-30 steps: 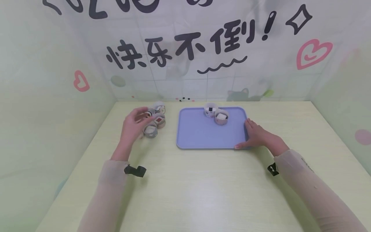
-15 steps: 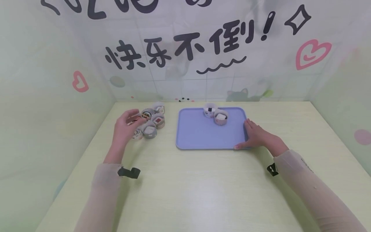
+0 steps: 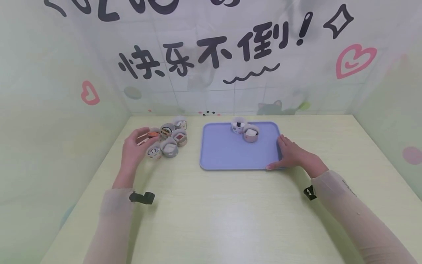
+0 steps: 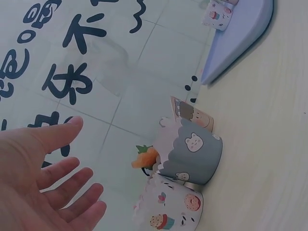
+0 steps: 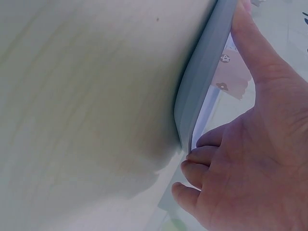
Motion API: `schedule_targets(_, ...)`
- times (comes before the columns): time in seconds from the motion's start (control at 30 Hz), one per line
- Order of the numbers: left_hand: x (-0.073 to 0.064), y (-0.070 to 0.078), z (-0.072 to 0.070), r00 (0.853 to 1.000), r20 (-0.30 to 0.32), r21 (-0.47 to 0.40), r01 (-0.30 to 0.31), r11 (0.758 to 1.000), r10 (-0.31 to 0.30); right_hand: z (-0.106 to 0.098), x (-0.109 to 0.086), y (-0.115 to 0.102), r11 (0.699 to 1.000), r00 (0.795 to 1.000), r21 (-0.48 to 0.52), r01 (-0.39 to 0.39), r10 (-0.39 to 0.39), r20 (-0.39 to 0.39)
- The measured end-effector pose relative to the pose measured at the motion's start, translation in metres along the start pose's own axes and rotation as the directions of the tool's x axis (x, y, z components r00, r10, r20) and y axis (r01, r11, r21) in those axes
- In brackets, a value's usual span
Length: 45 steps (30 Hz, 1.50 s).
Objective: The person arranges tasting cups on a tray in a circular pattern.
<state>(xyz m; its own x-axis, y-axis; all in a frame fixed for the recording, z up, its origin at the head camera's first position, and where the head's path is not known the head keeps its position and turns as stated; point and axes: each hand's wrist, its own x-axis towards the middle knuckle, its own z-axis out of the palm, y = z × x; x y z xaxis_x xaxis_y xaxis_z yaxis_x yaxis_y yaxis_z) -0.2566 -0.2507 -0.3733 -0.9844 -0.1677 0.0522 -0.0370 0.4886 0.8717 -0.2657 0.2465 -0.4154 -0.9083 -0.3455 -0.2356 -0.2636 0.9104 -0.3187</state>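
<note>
My left hand [image 3: 132, 149] hovers at the left side of a group of paper baking cups, thumb and fingers spread with nothing between them in the left wrist view. Closest to its fingertips is a cup holding an orange piece [image 3: 153, 134]. Nearby stand a white cup with cupcake prints [image 4: 178, 207], a grey bear-print cup [image 4: 195, 149] and several others. My right hand [image 3: 291, 153] rests against the right edge of a blue tray [image 3: 224, 156], its fingers along the side and thumb at the front corner. On the tray sit a pink cup [image 3: 251, 135] and a white cup [image 3: 238, 126].
The light wooden table [image 3: 224, 212] is bounded by a printed cloth backdrop [image 3: 211, 99] at the rear and by fabric at both sides. The group of cups stands to the left of the tray, a gap of table between them.
My left hand has moved left, off the cups, uncovering the ring-patterned ones and the orange piece. My right hand, the tray and its two cups have stayed put.
</note>
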Motion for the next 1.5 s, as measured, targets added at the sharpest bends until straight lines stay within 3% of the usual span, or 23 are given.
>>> schedule_targets(0.37, 0.003, -0.019, -0.007, 1.000, 0.023, 0.059, -0.012, 0.998, 0.011, 0.000, 0.000, 0.001, 1.000, 1.000, 0.000, -0.011, 0.011, 0.003)
schedule_targets(0.7, 0.008, -0.035, -0.009, 0.998, 0.042, 0.092, 0.034, 0.995, -0.038, 0.000, 0.001, 0.001, 1.000, 1.000, -0.001, -0.005, 0.005, -0.006)
schedule_targets(1.13, 0.004, -0.042, -0.004, 0.993, 0.058, 0.106, 0.100, 0.989, -0.106, -0.001, -0.001, -0.002, 1.000, 1.000, 0.014, -0.019, 0.019, 0.014)
schedule_targets(1.5, 0.005, -0.045, -0.001, 0.990, 0.080, 0.101, 0.110, 0.989, -0.118, -0.002, -0.001, -0.002, 1.000, 0.999, 0.000, -0.031, 0.031, 0.019)
